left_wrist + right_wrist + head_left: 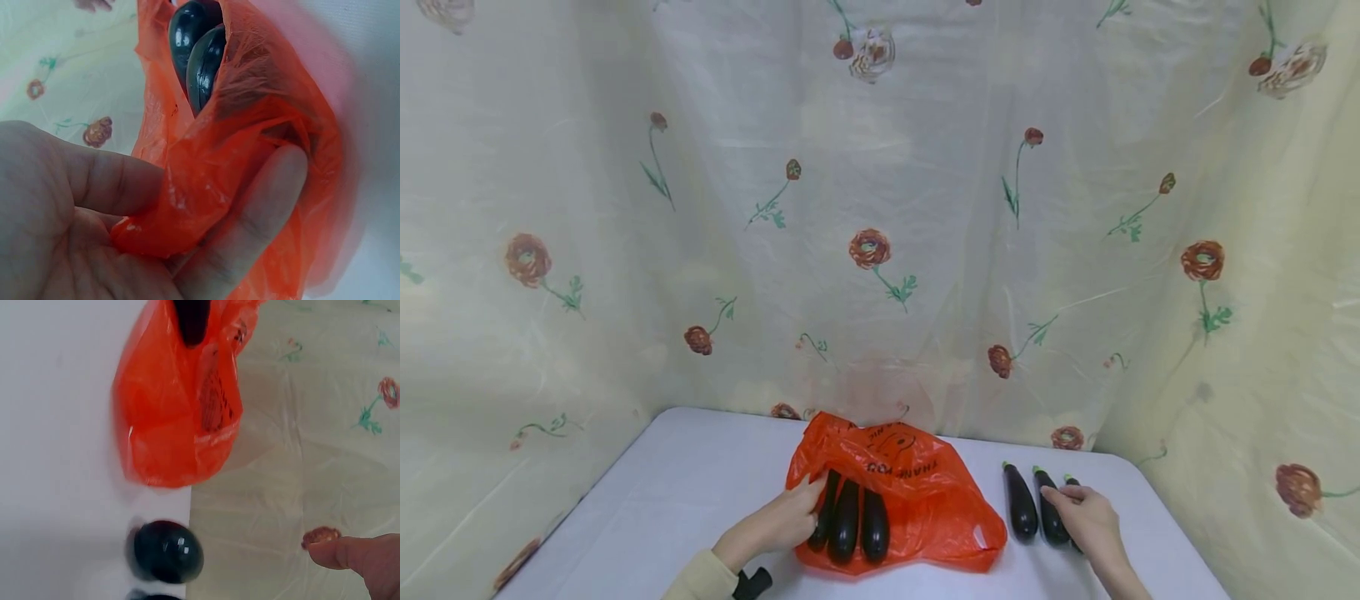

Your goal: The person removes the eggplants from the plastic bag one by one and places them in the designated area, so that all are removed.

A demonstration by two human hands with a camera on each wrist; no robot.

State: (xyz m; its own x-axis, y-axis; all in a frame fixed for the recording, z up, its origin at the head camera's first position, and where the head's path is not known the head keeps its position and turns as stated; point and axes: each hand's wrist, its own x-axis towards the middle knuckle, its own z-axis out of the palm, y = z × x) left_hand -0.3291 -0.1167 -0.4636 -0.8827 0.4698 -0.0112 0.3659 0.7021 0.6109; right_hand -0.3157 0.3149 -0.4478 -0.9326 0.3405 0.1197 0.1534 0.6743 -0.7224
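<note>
A flower-printed curtain (940,200) backs a white table (685,483). On it lies an orange-red plastic bag (936,521), its edge pinched by the left hand (788,517). The right hand (1088,523) is at three dark eggplants (1021,504) beside the bag; whether it grips one, I cannot tell. Three more eggplants (845,525) lie in the bag's mouth.

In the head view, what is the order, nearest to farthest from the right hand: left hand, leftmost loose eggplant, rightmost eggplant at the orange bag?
1. Leftmost loose eggplant: left of the right hand.
2. Rightmost eggplant at the orange bag: farther left.
3. Left hand: at bag's left edge.
</note>
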